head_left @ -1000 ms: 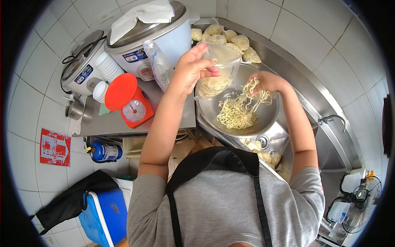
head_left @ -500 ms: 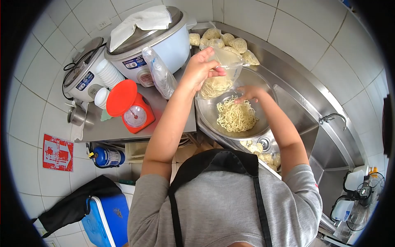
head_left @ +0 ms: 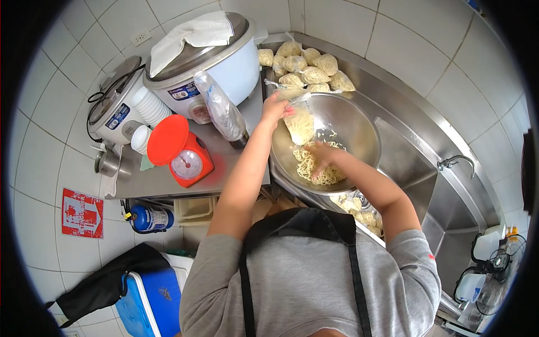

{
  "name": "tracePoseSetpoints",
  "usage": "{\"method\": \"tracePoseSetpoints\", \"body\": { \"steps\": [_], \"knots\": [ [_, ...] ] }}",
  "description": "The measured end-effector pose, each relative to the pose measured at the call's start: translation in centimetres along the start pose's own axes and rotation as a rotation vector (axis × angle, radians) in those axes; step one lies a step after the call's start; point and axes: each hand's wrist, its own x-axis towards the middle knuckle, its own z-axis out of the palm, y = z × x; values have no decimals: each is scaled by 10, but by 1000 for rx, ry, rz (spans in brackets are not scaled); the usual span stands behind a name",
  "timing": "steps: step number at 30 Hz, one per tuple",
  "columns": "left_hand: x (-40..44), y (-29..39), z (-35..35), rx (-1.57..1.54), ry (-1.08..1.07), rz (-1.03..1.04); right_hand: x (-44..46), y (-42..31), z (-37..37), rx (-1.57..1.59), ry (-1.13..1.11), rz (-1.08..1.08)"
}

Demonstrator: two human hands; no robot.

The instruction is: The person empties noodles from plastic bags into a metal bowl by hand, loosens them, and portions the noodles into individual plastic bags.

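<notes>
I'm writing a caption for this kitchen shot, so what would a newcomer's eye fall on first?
Probably the bright red scale with a round white dial, on the grey steel counter at left. Next, the wide round steel bowl at centre right, where the right hand reaches into loose pale-yellow noodles and the left hand holds a clear plastic bag. The boxy blue-and-white cooler stands out at lower left.

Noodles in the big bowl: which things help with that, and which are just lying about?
Seem part of the job:
loose noodles under the right hand
metal bowl
plastic bag in the left hand
filled bags behind the bowl

Probably just there:
fire extinguisher
blue cooler
stacked white cups
</notes>
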Motion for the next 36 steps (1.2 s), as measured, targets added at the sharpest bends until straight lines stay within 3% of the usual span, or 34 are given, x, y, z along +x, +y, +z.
{"method": "tracePoseSetpoints", "body": {
  "steps": [3, 5, 8, 10, 12, 18, 21, 22, 24, 27, 30, 33, 36],
  "knots": [
    [3, 0, -7, 83, 93, 53, 9, 16, 1, 114, 44, -85],
    [-3, -4, -14, 511, 252, 399, 3, 19, -6, 111, 131, -93],
    [-78, 58, 6, 666, 330, 671, -19, 14, -31, 105, 240, -105],
    [-93, 88, -19, 1153, 539, 1220, -36, 11, -47, 106, 265, -97],
    [-118, 123, -31, 1366, 867, 1248, -54, 8, -61, 109, 251, -77],
    [-115, 153, -109, 1546, 311, 1080, -76, 9, -87, 83, 414, -180],
    [-108, 155, -116, 1587, 256, 1165, -83, -16, -111, 199, 428, -230],
    [-107, 156, -116, 1601, 270, 1195, -73, -19, -110, 247, 533, -345],
    [-105, 155, -116, 1626, 292, 1253, -62, -47, -117, 336, 524, -418],
    [-101, 157, -116, 1485, 321, 1250, -33, -95, -124, 279, 553, -565],
    [-96, 153, -114, 1273, 356, 1235, 23, -136, -107, 302, 849, -589],
    [-105, 162, -103, 929, 399, 854, 51, -168, -94, 362, 985, -494],
    [-82, 165, -125, 766, 515, 742, 58, -182, -90, 375, 983, -339]
  ]
}}
